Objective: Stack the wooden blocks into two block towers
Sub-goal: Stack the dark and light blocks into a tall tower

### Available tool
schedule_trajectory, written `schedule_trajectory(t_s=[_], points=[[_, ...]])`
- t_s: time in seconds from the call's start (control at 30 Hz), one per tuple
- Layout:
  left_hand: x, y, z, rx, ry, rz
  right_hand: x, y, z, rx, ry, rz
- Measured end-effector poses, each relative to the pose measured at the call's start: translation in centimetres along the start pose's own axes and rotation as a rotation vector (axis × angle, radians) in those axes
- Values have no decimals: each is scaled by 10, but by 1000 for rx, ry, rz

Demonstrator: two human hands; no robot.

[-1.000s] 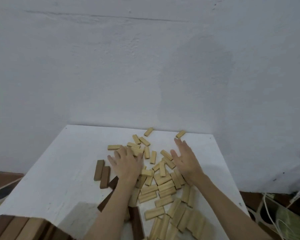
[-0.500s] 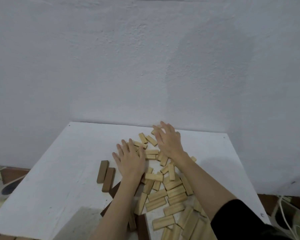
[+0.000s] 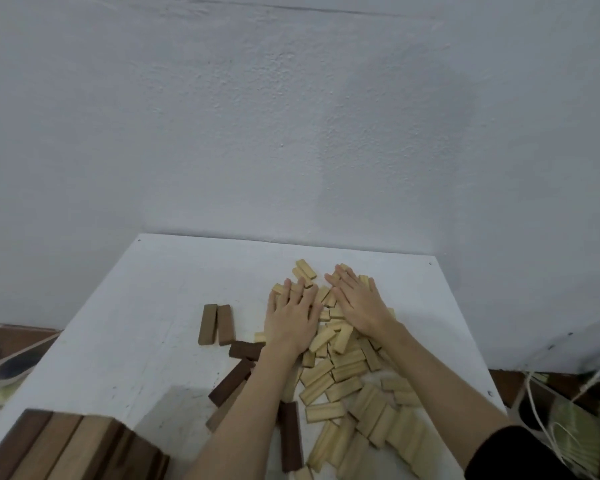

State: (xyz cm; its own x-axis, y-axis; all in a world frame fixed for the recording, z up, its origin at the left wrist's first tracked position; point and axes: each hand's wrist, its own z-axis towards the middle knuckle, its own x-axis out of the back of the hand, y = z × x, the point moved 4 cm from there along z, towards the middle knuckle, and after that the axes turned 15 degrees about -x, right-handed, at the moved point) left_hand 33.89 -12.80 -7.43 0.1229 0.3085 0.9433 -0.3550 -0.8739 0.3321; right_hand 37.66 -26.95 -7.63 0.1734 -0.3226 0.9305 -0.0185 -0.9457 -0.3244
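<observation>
Head view: a white bench is seen set against a pale wall. A loose heap of pale wooden blocks is spread flat from the middle of the bench to its near right edge, their long axes pointing in mixed directions, many slanted toward the far right corner. The left hand and the right hand are laid palm-down on the far part of the heap, fingers straight and spread, nothing gripped. Two brown blocks are laid side by side left of the heap, long axes toward the wall. Darker blocks are scattered nearer. A stacked group of larger blocks is seen at the near left corner.
</observation>
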Motion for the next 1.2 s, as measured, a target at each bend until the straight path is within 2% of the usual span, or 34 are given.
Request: schedule_trajectory(t_s=[0.17, 0.27, 0.37, 0.47, 0.57, 0.67, 0.87, 1.0, 1.2], points=[[-3, 29, -22, -37, -73, -53, 0, 10, -45, -44, -26, 19], [3, 36, -36, -39, -3, -87, 6, 11, -60, -79, -28, -42], [18, 22, -55, 91, 155, -51, 20, -3, -58, -55, -9, 6], [24, -8, -71, 246, 230, -53, 23, -26, -42, -33, -59, -18], [28, -35, -81, 392, 337, 43, 15, -50, -19, -25, -117, -59], [27, -52, -83, 494, 300, 46, 4, -59, -6, -31, -149, -80], [21, -49, -90, 367, 228, 52, 7, -36, -44, 19, 27, -119], [21, -39, -106, 357, 198, 29, 5, -21, -78, -16, -26, -76], [21, -18, -134, 307, 123, -19, -10, -31, -145, -8, 41, -235]])
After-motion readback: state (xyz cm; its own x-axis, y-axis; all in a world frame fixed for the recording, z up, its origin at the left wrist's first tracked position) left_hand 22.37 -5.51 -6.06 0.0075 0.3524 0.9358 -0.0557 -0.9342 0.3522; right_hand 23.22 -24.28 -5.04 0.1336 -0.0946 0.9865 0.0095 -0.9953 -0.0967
